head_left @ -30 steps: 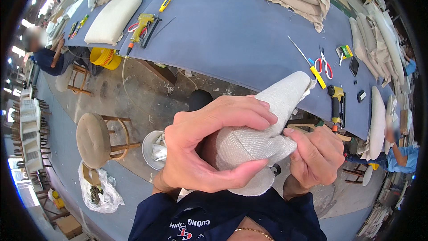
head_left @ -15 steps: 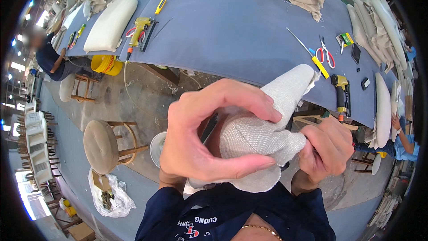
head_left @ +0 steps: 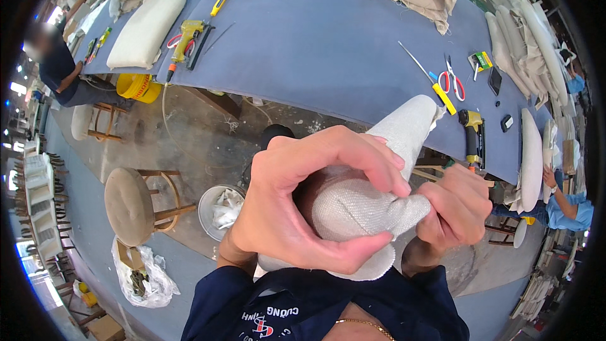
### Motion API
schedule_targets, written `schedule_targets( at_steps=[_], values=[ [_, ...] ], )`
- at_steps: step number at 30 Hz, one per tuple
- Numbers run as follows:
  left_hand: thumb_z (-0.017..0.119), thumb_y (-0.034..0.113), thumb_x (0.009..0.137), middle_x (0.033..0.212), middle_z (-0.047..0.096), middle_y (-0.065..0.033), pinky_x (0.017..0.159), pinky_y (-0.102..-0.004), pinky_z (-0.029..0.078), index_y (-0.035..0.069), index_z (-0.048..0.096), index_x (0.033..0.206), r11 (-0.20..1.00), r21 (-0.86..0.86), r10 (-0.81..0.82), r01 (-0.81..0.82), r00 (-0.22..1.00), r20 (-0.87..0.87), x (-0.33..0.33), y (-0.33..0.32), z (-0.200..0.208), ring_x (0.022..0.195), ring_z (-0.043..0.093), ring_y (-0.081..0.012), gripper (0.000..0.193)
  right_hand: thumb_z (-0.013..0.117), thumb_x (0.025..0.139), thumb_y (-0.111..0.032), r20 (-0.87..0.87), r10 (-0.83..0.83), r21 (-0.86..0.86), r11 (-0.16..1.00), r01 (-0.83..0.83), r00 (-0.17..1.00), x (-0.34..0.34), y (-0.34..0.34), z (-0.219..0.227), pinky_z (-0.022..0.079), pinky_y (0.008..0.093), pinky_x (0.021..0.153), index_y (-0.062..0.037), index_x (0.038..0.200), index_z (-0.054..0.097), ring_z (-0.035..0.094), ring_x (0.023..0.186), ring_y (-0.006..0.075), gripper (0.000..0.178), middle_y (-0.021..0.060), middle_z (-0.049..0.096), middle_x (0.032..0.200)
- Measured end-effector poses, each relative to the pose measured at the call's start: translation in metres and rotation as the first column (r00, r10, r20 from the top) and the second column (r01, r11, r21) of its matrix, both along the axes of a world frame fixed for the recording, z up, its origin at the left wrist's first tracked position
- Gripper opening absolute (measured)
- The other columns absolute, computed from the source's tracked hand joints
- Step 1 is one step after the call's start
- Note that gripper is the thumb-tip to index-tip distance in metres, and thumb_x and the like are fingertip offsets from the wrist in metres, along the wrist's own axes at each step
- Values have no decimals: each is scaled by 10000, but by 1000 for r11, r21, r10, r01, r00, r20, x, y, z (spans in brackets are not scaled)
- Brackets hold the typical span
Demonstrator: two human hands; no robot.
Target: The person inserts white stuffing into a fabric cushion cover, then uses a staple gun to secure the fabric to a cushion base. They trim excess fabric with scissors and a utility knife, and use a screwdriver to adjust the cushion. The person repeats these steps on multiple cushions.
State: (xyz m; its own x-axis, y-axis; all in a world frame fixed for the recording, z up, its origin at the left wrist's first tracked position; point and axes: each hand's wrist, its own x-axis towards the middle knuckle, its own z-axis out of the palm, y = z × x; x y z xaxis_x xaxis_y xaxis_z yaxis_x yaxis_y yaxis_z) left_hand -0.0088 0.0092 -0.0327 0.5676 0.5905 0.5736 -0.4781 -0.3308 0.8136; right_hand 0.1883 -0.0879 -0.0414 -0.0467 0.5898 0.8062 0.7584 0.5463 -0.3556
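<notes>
The navy shirt [head_left: 315, 297], yellow bucket [head_left: 140, 88] and small box [head_left: 484, 60] each bear printed lettering [head_left: 282, 312].

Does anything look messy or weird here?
A little messy: pale scraps litter the floor near the table, outside the white bucket. The pale fabric looks crumpled too, but the right hand is pinching it into a bunch. I can't see anything clearly broken.

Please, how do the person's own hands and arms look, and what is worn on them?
The left hand and right hand are bare, with no gloves or rings showing. The visible forearms are bare too, below short navy sleeves. The shirt bears white lettering and a red-and-white emblem.
</notes>
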Motion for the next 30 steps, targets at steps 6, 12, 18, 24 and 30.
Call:
schedule_targets(
  at_steps=[6,12,18,24,30],
  values=[
    [798,-9,551,858,737,-228,976,-510,515,-49,625,932,996,74,51,-50,999,-15,-1,-1,3,953,730,-369,420,729,881,-246,-56,55,59,997,-52,997,0,15,-16,314,299,429,-1,696,675,454,432,173,312,31,486,548],
    [787,39,600,854,743,-209,1010,-524,494,8,566,883,993,63,99,-96,993,-60,1,-5,8,972,726,-373,360,769,864,-290,54,-42,99,994,36,998,11,1,-4,321,300,433,-19,679,668,461,435,168,343,11,472,541],
    [780,89,614,874,751,-190,1039,-540,475,48,516,868,988,54,154,-148,980,-124,0,-11,12,1001,718,-362,368,791,817,-232,28,33,49,998,-34,999,7,3,-10,313,302,435,-24,728,674,487,463,161,255,3,491,565],
    [790,50,615,900,758,-191,1041,-545,477,44,542,894,992,54,116,-110,985,-130,0,-12,17,1024,715,-359,374,762,802,-178,71,-113,-10,993,114,991,-1,-20,1,311,297,444,-23,733,690,484,453,169,184,13,495,556],
    [793,37,608,913,763,-180,1038,-522,487,48,573,878,994,44,103,-98,986,-133,3,-18,18,1049,715,-352,349,754,773,-159,41,-52,60,997,49,998,3,-11,-8,306,300,437,-4,762,701,474,439,173,165,22,492,554]
  ],
)
